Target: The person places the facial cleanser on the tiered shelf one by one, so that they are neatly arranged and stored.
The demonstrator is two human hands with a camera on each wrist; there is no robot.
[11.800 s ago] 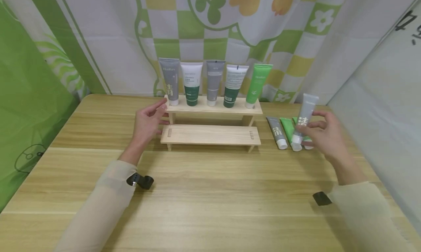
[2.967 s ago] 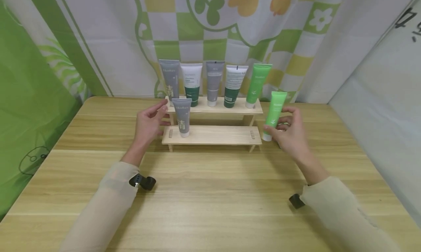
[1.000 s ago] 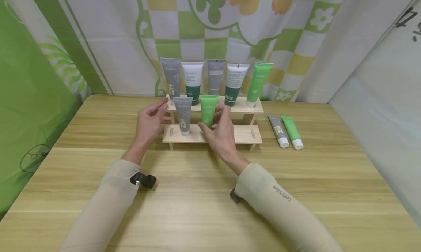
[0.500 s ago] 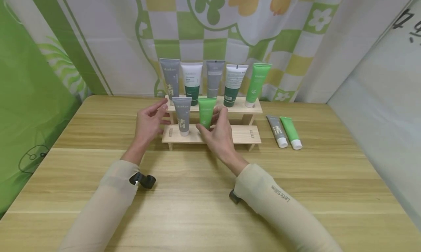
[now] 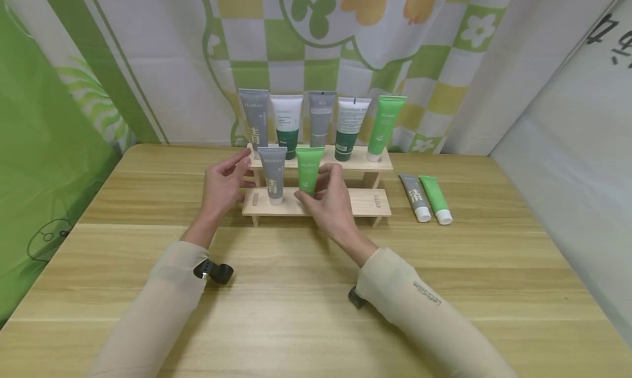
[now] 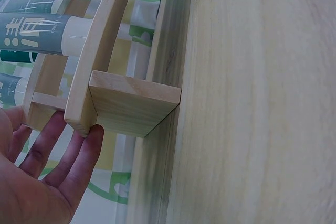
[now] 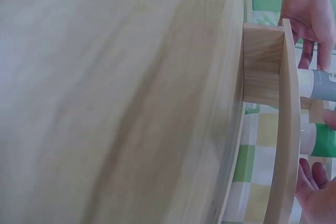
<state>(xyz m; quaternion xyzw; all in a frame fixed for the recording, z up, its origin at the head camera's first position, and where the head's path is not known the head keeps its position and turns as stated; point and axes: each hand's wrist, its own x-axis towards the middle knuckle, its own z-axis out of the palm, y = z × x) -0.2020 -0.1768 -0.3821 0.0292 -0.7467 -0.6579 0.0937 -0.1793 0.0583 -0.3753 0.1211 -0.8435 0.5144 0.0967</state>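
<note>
A two-tier wooden stand (image 5: 362, 203) carries upright squeeze tubes. My right hand (image 5: 333, 202) holds a small green tube (image 5: 309, 170) between thumb and fingers. Its white cap (image 7: 307, 139) is at the lower shelf in the right wrist view, partly behind the board. A small grey tube (image 5: 273, 175) stands on that shelf to its left. Beside the stand's left end is my left hand (image 5: 222, 187), holding no tube. In the left wrist view its fairly straight fingers (image 6: 84, 156) touch the end of the lower shelf.
Several larger tubes line the upper shelf, including a white-and-green tube (image 5: 353, 128) and a bright green tube (image 5: 387, 127). A grey tube (image 5: 415, 197) and another green tube (image 5: 436, 199) lie on the table (image 5: 296, 312) to the right. A patterned curtain (image 5: 286, 38) hangs behind.
The small grey tube went from my right hand to the lower shelf's left part. My right hand then brought a green tube leftward from the right. The last half second shows hardly any motion.
</note>
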